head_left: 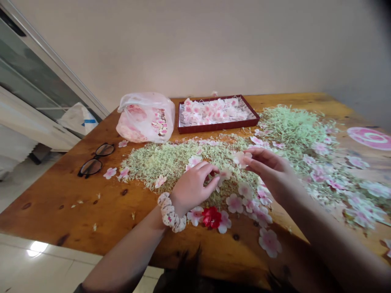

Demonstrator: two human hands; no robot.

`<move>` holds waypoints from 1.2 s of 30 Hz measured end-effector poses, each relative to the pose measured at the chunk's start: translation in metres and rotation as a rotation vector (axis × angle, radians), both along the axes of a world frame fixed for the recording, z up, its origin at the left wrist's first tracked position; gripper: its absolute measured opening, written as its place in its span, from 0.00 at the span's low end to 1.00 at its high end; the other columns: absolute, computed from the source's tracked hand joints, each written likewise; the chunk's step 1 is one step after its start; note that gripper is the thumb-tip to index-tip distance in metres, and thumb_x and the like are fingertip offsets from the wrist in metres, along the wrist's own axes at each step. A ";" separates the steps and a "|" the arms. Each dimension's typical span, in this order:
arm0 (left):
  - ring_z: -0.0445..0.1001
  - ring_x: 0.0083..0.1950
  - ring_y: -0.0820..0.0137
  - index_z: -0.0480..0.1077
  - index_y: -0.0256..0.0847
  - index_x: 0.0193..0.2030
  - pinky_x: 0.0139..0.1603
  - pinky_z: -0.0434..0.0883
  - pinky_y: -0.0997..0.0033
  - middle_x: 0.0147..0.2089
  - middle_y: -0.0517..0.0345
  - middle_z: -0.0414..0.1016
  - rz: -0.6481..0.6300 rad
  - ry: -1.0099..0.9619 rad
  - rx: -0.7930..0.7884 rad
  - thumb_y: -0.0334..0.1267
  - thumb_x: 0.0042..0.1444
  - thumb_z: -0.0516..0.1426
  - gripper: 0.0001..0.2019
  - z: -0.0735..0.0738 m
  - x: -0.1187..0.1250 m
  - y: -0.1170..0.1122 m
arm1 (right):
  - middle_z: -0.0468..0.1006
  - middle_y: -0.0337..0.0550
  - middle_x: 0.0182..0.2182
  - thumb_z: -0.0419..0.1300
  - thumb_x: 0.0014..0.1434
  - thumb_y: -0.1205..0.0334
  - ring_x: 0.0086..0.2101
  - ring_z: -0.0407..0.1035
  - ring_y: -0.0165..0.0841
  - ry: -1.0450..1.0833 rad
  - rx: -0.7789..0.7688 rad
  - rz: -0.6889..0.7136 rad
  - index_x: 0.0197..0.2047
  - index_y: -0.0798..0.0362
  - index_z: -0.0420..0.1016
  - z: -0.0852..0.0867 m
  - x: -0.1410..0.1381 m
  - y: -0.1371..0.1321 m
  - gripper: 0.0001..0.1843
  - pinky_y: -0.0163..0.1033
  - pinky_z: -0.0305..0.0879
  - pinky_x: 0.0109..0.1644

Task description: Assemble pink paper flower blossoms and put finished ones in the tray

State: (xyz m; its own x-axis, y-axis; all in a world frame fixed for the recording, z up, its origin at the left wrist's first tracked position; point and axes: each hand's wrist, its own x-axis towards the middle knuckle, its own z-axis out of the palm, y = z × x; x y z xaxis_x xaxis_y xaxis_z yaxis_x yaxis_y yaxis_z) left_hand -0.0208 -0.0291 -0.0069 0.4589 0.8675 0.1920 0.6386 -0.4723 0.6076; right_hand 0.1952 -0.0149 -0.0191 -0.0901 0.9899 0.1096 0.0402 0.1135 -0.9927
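The right hand is pinching a pale pink artificial flower between thumb and fingertips, just above the green paper shreds on the wooden table. A fingertip hold appears suited to the thin petals, which a full grip would likely crease. That hand is reaching in from the lower right, with the wrist bent and the palm turned down. The left hand is curving over the shreds, palm down, its fingers partly closed beside a second flower; whether it is gripping that flower cannot be determined. A fabric scrunchie is encircling the left wrist. Loose flowers and a red flower are lying just below the hands. Farther back, a dark red tray is holding a cluster of pink flowers, apparently keeping them apart from the loose ones. A plastic bag is standing beside it, and eyeglasses are resting well left of the hands, seemingly out of the way.
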 end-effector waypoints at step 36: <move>0.75 0.46 0.67 0.74 0.38 0.42 0.51 0.71 0.63 0.43 0.52 0.78 -0.079 -0.375 -0.027 0.34 0.59 0.55 0.07 -0.013 0.019 -0.011 | 0.77 0.37 0.31 0.67 0.52 0.56 0.32 0.69 0.27 0.038 0.004 -0.142 0.34 0.47 0.76 0.011 0.014 0.010 0.07 0.32 0.66 0.36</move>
State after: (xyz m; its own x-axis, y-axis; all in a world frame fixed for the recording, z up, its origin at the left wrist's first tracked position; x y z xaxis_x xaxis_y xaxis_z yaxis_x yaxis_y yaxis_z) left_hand -0.0022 -0.0400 -0.0197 0.4264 0.8396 0.3364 0.3321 -0.4913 0.8052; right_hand 0.2089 -0.0047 -0.0081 0.0548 0.9919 0.1144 0.0188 0.1135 -0.9934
